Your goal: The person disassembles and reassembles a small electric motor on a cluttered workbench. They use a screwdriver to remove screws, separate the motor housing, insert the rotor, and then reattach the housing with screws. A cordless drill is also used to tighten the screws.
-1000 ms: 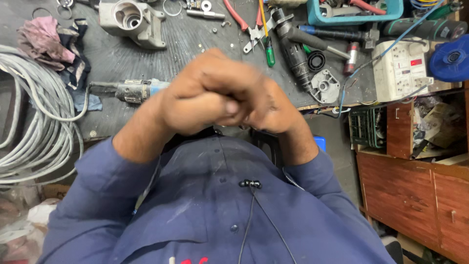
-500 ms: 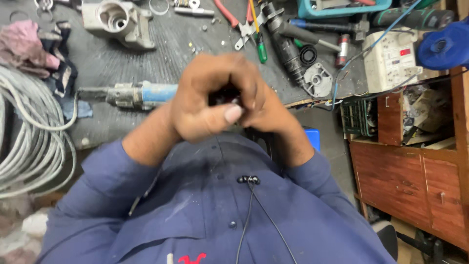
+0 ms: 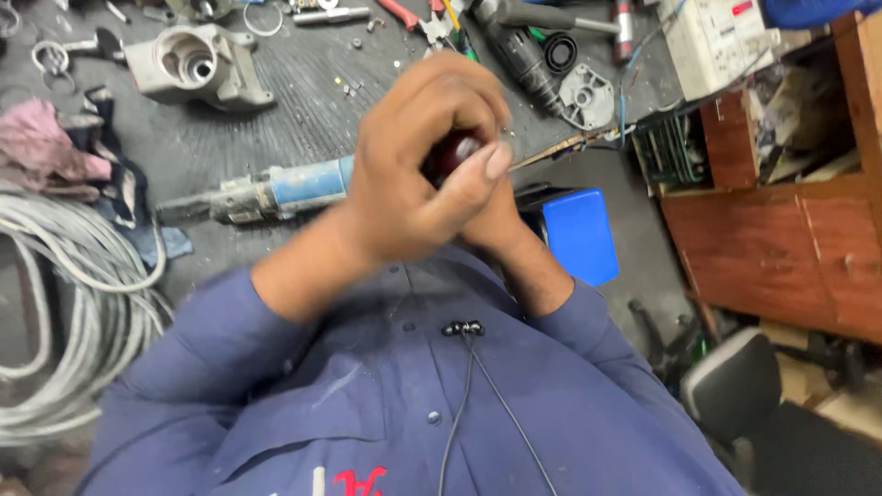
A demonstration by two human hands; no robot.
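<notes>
Head view, looking straight down: the left hand (image 3: 413, 184) is wrapped over the right hand (image 3: 491, 216), both clasped tight above the chest, fingers curled around a small dark reddish object (image 3: 452, 154) (mostly hidden, so what it is I cannot tell). Just behind them on the desk (image 3: 303, 83) lies a blue-bodied power tool (image 3: 276, 193), with a grey metal housing (image 3: 197, 66) farther back

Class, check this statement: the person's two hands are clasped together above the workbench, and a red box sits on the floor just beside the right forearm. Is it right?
Not quite. The hands, left hand over right hand, are clasped above the workbench, but the box beside the right forearm is blue, not red. The head view shows this.
</notes>
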